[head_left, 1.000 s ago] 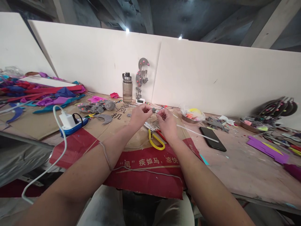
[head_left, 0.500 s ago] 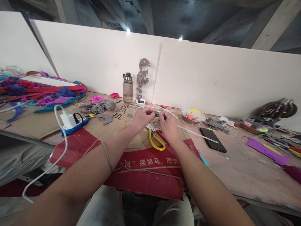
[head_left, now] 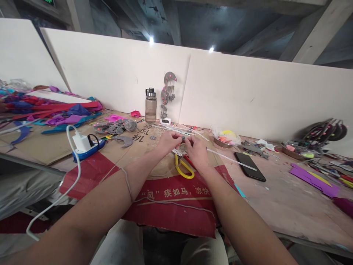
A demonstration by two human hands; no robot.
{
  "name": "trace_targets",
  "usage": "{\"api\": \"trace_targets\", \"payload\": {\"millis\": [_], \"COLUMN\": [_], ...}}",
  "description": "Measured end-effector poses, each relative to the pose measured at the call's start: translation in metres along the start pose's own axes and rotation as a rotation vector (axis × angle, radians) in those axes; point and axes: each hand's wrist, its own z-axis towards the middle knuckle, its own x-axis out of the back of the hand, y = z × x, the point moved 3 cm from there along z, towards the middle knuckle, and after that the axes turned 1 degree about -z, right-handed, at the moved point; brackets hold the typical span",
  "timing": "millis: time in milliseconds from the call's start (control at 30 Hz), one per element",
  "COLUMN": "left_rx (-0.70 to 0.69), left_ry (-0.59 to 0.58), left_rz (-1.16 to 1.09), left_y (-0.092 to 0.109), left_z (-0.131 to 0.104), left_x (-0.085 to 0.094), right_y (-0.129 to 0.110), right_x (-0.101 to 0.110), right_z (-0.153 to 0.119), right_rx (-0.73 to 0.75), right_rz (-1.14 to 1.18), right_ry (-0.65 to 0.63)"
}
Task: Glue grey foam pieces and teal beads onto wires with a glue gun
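Note:
My left hand [head_left: 168,143] and my right hand [head_left: 197,150] meet over the cardboard, fingertips pinched together. Between them is a small grey piece [head_left: 183,137], mostly covered by the fingers, like the small grey felt-like shapes nearby. Just below lie scissors [head_left: 184,173] with yellow and red handles, partly behind my right hand. Grey yarn [head_left: 176,202] loops over my left forearm and trails across the red part of the cardboard [head_left: 171,217]. A small grey flower-like piece [head_left: 152,137] and a grey crescent [head_left: 125,141] rest left of my left hand.
Translucent rods [head_left: 233,159] extend right, one crossing a black phone [head_left: 249,166]. Behind stand a bottle [head_left: 150,106], a small digital clock [head_left: 165,121] and a hanging grey moon ornament [head_left: 170,78]. A bowl [head_left: 224,142] sits right; a blue power strip [head_left: 89,149] with white cable lies left.
The view has tilted up slightly, so the scene sits a little lower. Both hands stay together on the small grey piece, with slight finger movement.

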Motion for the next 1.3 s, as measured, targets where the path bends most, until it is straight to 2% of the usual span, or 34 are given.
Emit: {"api": "trace_targets", "payload": {"millis": [233,467,800,1033,1300], "left_rx": [0.039,0.032,-0.036,-0.062,-0.026], "left_ry": [0.025,0.006,-0.023,-0.076,-0.133], "left_rz": [-0.080,-0.103,-0.038,-0.062,-0.126], "left_y": [0.002,0.006,-0.008,-0.005,0.003], "left_z": [0.001,-0.003,0.005,0.002,-0.003], "left_x": [0.002,0.001,-0.002,-0.005,-0.007], "right_y": [-0.002,0.000,0.000,0.001,0.000], "right_x": [0.003,0.003,0.005,0.006,0.008], "right_z": [-0.001,0.000,0.000,0.000,0.000], "right_rx": [0.049,-0.005,-0.054,-0.056,-0.046], "right_rz": [0.057,0.058,0.017,-0.013,-0.027], "right_ry": [0.035,0.040,0.015,0.014,0.047]}}
